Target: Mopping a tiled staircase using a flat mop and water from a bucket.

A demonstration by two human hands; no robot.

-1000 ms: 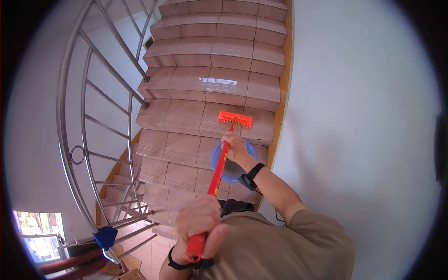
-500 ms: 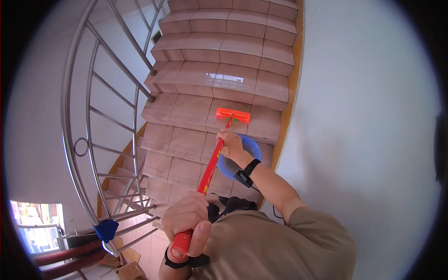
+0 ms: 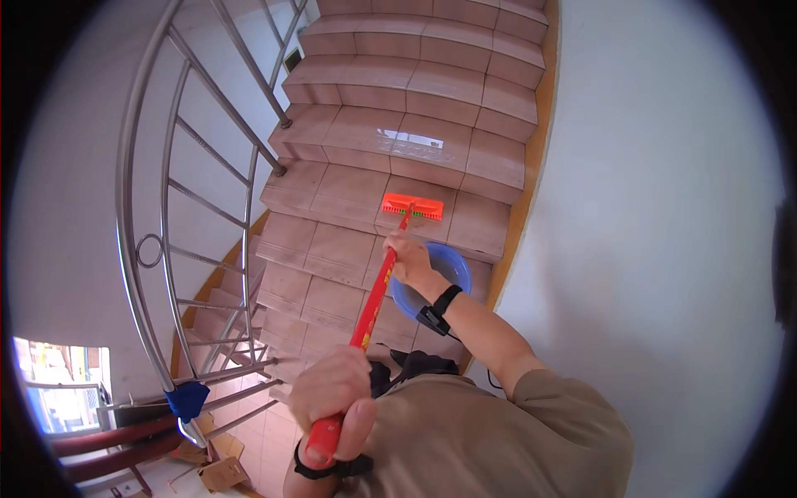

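Observation:
A red-handled floor scrub brush [image 3: 375, 303] slants up from the bottom of the view across the pink tiled stairs. Its orange head [image 3: 413, 206], with orange and green bristles, rests on a step tread. My left hand [image 3: 332, 388] is wrapped round the handle's near end. Further along, closer to the head, my right hand [image 3: 407, 253] closes on the same handle. Just under my right wrist a blue basin [image 3: 457, 267] stands on a lower step, partly hidden by that arm.
A metal stair railing [image 3: 126, 207] curves down the left side, with blue cloth [image 3: 188, 400] tied at its lower end. A white wall [image 3: 656, 207] borders the stairs on the right. Cardboard [image 3: 222, 475] lies on the floor at lower left. Light reflects off one step.
The brush head has shifted slightly left along the step tread. The view has turned a little, so the stairs and railing sit farther right. Both hands keep their hold on the handle.

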